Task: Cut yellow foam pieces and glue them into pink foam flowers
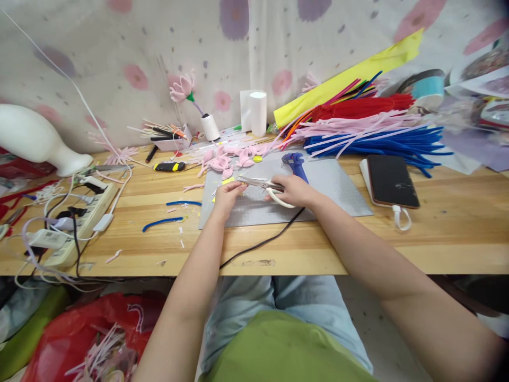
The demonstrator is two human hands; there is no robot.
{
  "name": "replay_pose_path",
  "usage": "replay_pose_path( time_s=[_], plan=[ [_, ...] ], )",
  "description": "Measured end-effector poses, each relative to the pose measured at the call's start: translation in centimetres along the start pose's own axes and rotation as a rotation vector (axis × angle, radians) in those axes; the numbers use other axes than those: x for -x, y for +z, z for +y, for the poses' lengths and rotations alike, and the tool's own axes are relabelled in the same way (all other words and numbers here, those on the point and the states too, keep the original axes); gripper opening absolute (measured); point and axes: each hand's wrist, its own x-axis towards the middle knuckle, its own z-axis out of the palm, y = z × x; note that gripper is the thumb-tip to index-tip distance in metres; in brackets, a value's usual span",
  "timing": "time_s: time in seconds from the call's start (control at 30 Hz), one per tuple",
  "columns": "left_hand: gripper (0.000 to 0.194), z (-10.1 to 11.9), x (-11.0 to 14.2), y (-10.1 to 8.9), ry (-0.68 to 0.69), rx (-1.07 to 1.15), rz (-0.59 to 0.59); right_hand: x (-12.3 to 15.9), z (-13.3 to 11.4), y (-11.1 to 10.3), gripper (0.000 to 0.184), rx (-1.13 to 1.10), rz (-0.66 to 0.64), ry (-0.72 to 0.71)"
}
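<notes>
My right hand point(293, 191) is closed round the pale handles of a pair of scissors point(258, 183), over the grey mat point(334, 188). Their blades point left, reaching my left hand point(228, 199). That hand is pinched shut at the blade tips; what lies between its fingers is too small to make out. Yellow scraps point(228, 181) lie beside its fingertips. Just beyond are pink fuzzy petal shapes point(222, 161) and a small yellow piece point(257, 158). A blue glue gun point(296, 165) rests on the mat behind my right hand, its black cord running toward the front edge.
Bundles of blue point(369, 143), pink and red point(361, 107) pipe cleaners lie at the back right, near a dark phone point(392, 180). A power strip point(81, 225) with tangled cables sits left. A box cutter point(169, 166) and a pink flower in a white spool point(210, 127) stand behind.
</notes>
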Motion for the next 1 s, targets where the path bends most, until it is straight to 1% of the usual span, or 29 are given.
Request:
replay_pose_path(
  time_s=[0.13, 0.23, 0.4, 0.57, 0.8, 0.93, 1.0],
  plan=[
    [0.019, 0.1, -0.3, -0.6, 0.043, -0.011, -0.002, 0.1, 0.0, -0.3, 0.041, 0.038, -0.038, -0.002],
    [0.017, 0.0, -0.5, -0.9, 0.074, -0.020, -0.029, 0.2, -0.1, -0.5, 0.040, 0.046, -0.054, 0.012],
    [0.014, 0.0, -0.6, -1.1, 0.115, -0.054, -0.051, 0.2, -0.3, -0.6, 0.039, 0.075, -0.044, 0.008],
    [0.012, -0.1, -0.6, -1.2, 0.158, -0.076, -0.087, 0.2, -0.4, -0.6, 0.040, 0.123, -0.039, 0.038],
    [0.012, -0.1, -0.7, -1.3, 0.143, -0.112, -0.063, 0.1, -0.2, -0.4, 0.041, 0.184, -0.014, 0.035],
    [0.013, 0.0, -0.6, -1.4, 0.135, -0.144, -0.071, 0.0, -0.1, -0.4, 0.041, 0.218, -0.023, 0.016],
    [0.015, 0.1, -0.6, -1.5, 0.134, -0.146, -0.075, -0.1, -0.1, -0.5, 0.042, 0.200, -0.019, 0.024]
  ],
)
